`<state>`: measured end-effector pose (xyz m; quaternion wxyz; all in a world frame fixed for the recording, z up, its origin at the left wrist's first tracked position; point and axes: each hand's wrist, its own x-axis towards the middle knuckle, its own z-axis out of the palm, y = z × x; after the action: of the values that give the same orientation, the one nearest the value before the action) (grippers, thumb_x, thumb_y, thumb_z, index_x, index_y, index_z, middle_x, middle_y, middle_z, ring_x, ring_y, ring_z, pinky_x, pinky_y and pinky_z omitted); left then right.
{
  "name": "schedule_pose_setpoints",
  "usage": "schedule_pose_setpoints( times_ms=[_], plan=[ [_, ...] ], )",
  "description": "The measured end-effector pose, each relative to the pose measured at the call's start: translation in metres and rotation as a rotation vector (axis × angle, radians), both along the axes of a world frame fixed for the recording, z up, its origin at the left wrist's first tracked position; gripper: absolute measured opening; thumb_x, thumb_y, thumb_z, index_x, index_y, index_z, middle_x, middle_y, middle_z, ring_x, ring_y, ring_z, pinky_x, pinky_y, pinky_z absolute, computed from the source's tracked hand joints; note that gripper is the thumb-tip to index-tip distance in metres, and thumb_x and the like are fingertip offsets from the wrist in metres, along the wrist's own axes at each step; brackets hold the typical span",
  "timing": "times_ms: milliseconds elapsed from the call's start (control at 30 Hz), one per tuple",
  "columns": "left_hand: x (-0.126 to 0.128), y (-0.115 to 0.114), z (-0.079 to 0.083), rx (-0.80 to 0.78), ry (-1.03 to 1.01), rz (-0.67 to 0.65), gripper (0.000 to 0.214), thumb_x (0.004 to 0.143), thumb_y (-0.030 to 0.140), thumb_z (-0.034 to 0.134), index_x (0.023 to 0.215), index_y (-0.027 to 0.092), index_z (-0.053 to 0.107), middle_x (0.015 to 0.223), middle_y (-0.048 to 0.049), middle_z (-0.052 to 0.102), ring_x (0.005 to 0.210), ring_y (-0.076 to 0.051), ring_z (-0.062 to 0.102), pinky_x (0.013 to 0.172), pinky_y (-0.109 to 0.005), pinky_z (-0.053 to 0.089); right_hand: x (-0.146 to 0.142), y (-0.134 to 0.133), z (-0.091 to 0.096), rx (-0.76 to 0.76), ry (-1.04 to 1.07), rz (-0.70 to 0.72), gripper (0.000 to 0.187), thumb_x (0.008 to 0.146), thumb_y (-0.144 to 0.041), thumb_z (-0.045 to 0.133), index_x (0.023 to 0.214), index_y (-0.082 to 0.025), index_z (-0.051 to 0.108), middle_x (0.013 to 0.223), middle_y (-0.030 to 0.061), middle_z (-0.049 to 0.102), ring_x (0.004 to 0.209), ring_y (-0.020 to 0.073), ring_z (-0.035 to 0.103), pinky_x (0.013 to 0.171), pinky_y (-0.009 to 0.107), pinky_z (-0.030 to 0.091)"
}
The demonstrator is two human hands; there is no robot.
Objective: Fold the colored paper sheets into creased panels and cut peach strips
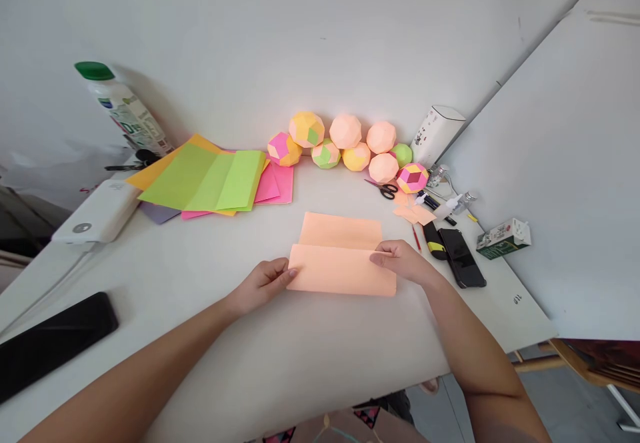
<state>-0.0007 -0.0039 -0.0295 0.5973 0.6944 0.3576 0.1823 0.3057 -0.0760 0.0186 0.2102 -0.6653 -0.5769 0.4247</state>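
A peach sheet of paper (340, 256) lies on the white table (280, 356), its near part folded up over the rest. My left hand (263, 284) pinches the folded flap's left edge. My right hand (400, 260) pinches the flap's right upper corner. Both hands have fingers closed on the paper. Behind it, several folded paper balls (345, 144) in peach, yellow, pink and green line the wall.
A stack of green, orange, pink and purple sheets (210, 180) lies at back left, beside a white power bank (97, 211) and a bottle (125, 113). A black phone (53, 342) is at near left. Scissors (386, 190), pens, a second phone (461, 256) and a small carton (503, 238) sit right.
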Motion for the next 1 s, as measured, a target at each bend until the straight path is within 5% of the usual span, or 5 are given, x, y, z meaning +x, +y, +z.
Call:
schedule_pose_setpoints(
  times_ms=[367,667,833,900,1000],
  plan=[
    [0.002,0.002,-0.001,-0.004,-0.017,-0.062,0.047,0.086,0.051,0.05,0.059,0.02,0.027,0.057,0.0066,0.028,0.049,-0.006,0.025,0.045,-0.02,0.021,-0.009,0.0,-0.003,-0.014,-0.07,0.19,0.025,0.079,-0.038,0.059,0.095,-0.02,0.063,0.083,0.0015,0.062,0.074,0.0155,0.055,0.064,0.026,0.041],
    [0.001,0.001,-0.004,0.053,-0.037,-0.044,0.031,0.086,0.049,0.048,0.078,0.019,0.049,0.071,0.0009,0.055,0.062,-0.013,0.054,0.055,-0.026,0.044,-0.049,-0.002,-0.023,0.252,-0.147,0.387,0.04,0.09,-0.026,0.045,0.13,-0.025,0.048,0.118,0.0064,0.062,0.098,0.0191,0.06,0.083,0.035,0.046],
    [0.012,-0.023,-0.004,0.861,0.074,0.25,0.047,0.088,0.03,0.047,0.132,0.017,0.035,0.135,-0.0159,0.047,0.131,-0.029,0.037,0.104,-0.049,0.036,-0.051,0.006,-0.038,0.313,-0.12,0.373,0.038,0.088,-0.018,0.043,0.126,-0.023,0.051,0.096,0.0045,0.061,0.08,0.0154,0.057,0.074,0.033,0.048],
    [0.017,-0.041,-0.006,1.121,0.141,0.013,0.054,0.088,0.023,0.046,0.139,0.015,0.03,0.143,-0.0168,0.04,0.139,-0.03,0.025,0.109,-0.05,0.029,-0.051,0.007,-0.04,0.352,-0.119,0.359,0.038,0.087,-0.014,0.042,0.122,-0.023,0.053,0.092,0.0038,0.059,0.079,0.0152,0.056,0.072,0.032,0.048],
    [0.022,-0.066,-0.013,1.195,0.27,-0.267,0.061,0.09,0.04,0.045,0.142,0.01,0.03,0.149,-0.0163,0.033,0.14,-0.033,0.021,0.112,-0.049,0.023,-0.049,0.01,-0.041,0.391,-0.1,0.359,0.037,0.087,-0.014,0.042,0.121,-0.023,0.053,0.09,0.0034,0.056,0.077,0.0148,0.055,0.07,0.032,0.048]
  ],
)
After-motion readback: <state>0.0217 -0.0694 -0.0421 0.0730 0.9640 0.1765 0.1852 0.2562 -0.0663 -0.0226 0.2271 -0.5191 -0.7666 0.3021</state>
